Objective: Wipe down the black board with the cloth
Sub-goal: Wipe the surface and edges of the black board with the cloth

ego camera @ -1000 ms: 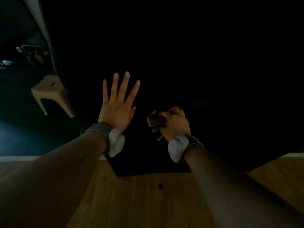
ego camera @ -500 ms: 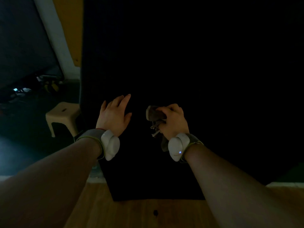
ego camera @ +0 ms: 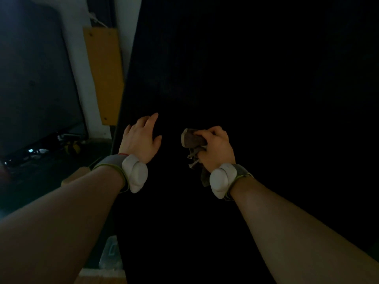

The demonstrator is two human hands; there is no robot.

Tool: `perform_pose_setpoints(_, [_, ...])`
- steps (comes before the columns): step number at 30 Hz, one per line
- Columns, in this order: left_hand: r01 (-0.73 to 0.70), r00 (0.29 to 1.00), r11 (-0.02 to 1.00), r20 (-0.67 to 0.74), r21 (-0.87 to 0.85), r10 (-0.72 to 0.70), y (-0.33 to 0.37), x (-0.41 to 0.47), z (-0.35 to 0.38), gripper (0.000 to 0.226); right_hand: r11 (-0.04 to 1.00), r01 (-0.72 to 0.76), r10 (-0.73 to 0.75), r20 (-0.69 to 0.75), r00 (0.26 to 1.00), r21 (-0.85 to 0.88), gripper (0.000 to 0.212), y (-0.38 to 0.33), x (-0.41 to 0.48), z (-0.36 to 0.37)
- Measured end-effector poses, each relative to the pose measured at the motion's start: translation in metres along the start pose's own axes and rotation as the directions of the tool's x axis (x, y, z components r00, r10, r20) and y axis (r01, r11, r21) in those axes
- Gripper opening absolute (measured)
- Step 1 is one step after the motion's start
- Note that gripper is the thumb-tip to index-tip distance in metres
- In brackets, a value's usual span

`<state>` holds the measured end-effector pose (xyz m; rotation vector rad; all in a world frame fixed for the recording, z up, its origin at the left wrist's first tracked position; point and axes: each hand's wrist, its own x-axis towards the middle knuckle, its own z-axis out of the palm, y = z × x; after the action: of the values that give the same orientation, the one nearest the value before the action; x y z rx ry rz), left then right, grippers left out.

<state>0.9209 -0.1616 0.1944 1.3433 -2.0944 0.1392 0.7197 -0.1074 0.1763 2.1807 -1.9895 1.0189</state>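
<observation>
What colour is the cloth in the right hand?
Dull brown with a paler edge; the head view shows the cloth bunched in the right hand.

Very dim, underexposed; centre nearly black; faint light perhaps from left; wide-angle bending at edges.

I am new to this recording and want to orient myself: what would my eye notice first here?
A large black panel fills the centre and right, so the two hands stand out against it. The right hand grips a crumpled brown cloth at mid-frame; the left hand is open beside it, near the panel's edge. Each wrist bears a white device.
</observation>
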Motion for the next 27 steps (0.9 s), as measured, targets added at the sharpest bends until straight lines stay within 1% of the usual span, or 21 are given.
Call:
perform_pose_setpoints(4, [-0.014,0.999,1.000,-0.030,0.010,0.014,0.016,0.020,-0.027,0.067,1.000,0.014,-0.013,-0.025,1.000,0.017,0.049,-0.010,0.018,-0.035])
perform_pose_setpoints(8, [-0.058,0.993,0.998,-0.103,0.036,0.062,0.028,0.044,-0.052,0.067,0.997,0.059,-0.055,-0.085,0.995,0.054,0.052,-0.018,0.034,-0.066])
perform_pose_setpoints(11, [-0.095,0.983,0.994,-0.155,0.050,0.101,0.034,0.065,-0.070,0.067,0.995,0.086,-0.078,-0.154,0.985,0.051,0.053,-0.026,0.050,-0.087])
perform_pose_setpoints(14, [-0.135,0.973,0.989,-0.182,0.055,0.143,0.039,0.089,-0.088,0.067,0.992,0.104,-0.084,-0.260,0.962,0.065,0.054,-0.037,0.068,-0.109])
perform_pose_setpoints(16, [-0.154,0.968,0.986,-0.191,0.057,0.163,0.041,0.106,-0.098,0.068,0.992,0.118,-0.099,-0.305,0.947,0.044,0.052,-0.043,0.080,-0.124])
perform_pose_setpoints(19, [-0.197,0.949,0.979,-0.241,0.054,0.204,0.043,0.131,-0.111,0.069,0.988,0.156,-0.148,-0.378,0.914,-0.009,0.051,-0.050,0.097,-0.144])
perform_pose_setpoints(23, [-0.260,0.923,0.964,-0.282,0.050,0.263,0.045,0.157,-0.124,0.069,0.985,0.152,-0.171,-0.462,0.870,-0.079,0.052,-0.058,0.116,-0.163])
perform_pose_setpoints(25, [-0.300,0.890,0.952,-0.342,0.063,0.303,0.045,0.171,-0.130,0.068,0.980,0.143,-0.196,-0.519,0.832,-0.141,0.053,-0.063,0.128,-0.172])
perform_pose_setpoints(27, [-0.329,0.845,0.936,-0.404,0.122,0.350,0.045,0.178,-0.132,0.068,0.973,0.129,-0.215,-0.563,0.798,-0.190,0.053,-0.068,0.136,-0.181])
